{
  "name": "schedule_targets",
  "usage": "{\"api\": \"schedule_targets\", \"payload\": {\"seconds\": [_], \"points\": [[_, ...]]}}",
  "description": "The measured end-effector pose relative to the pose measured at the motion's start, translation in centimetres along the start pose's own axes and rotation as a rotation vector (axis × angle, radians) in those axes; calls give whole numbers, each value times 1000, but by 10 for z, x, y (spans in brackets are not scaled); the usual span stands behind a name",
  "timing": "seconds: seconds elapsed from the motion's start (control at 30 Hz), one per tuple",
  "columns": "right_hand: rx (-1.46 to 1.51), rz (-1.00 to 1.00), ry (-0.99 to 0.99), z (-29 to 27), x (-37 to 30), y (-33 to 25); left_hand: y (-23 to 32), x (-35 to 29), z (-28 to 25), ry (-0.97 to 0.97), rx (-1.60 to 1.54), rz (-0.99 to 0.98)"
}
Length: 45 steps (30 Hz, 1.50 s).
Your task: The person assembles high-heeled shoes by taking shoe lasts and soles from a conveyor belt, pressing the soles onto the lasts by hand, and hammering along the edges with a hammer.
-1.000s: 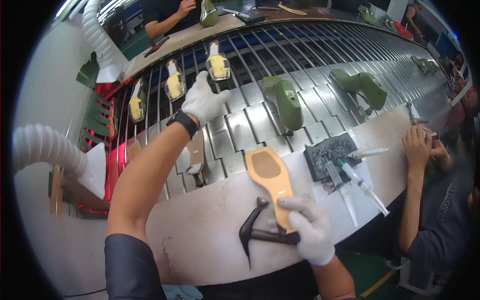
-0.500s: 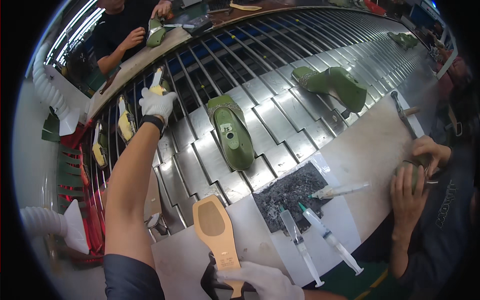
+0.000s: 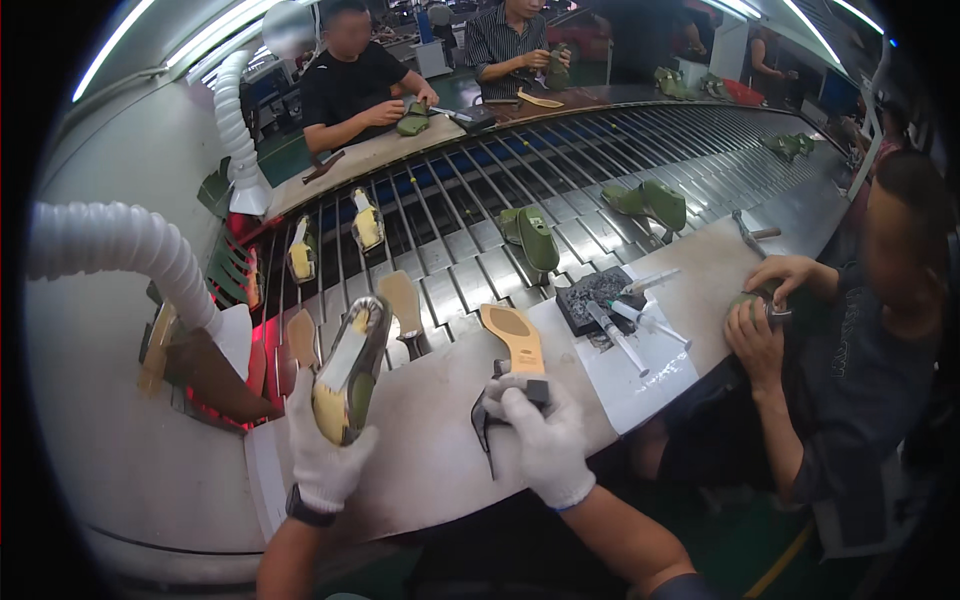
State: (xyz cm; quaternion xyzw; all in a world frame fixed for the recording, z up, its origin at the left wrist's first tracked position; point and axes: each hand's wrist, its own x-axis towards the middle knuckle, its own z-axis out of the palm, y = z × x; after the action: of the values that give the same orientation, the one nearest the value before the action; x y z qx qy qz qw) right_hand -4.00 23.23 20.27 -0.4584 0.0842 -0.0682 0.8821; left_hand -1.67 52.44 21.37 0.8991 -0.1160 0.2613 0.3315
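**Left hand (image 3: 328, 462) and right hand (image 3: 550, 440) both full**

The left hand grips a shoe (image 3: 345, 365), yellow side up, by the surface's (image 3: 425, 445) left end. The right hand is closed around an insole (image 3: 514, 335) and a hammer (image 3: 481, 420). Two shoes (image 3: 368, 225) like it lie on the metal belt (image 3: 462, 275).

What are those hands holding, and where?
Left hand: shoe, by its near end. Right hand: tan sole, by its narrow end, and seemingly a hammer, by its handle.

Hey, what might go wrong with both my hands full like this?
Your right hand seems to grip the tan sole together with the hammer, so one might slip. The syringes lying nearby might get knocked. Your left hand alone holds the lasted shoe, which could drop if that grip weakens.
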Motion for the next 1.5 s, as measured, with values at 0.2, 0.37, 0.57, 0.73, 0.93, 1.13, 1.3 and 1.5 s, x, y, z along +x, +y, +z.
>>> {"api": "schedule_targets", "payload": {"seconds": [0.2, 0.37, 0.57, 0.73, 0.93, 1.13, 1.3, 1.5], "points": [[-785, -222, -108, 52, -44, 85, 5, -110, -68, -104, 342, 29], [-1065, -530, -359, 18, -32, 45, -18, -157, -84, -10, -201, -447], [-1317, -597, -179, -7, -38, 23, 19, -100, -132, 77, -290, -320], [-944, -540, -156, 3, -14, 30, 28, -42, -85, 272, -614, -236], [-458, 5, -164, 47, -16, 28, 11, -14, -52, 432, -897, -98], [-759, -144, -124, 26, 0, 43, 46, 29, -72, 197, -1259, -379], [-630, -19, -46, 24, -6, 60, 23, 36, -43, 18, -1282, -469], [-1323, -714, -205, -16, -43, 43, 27, 27, -44, 44, -1301, -467]]}}
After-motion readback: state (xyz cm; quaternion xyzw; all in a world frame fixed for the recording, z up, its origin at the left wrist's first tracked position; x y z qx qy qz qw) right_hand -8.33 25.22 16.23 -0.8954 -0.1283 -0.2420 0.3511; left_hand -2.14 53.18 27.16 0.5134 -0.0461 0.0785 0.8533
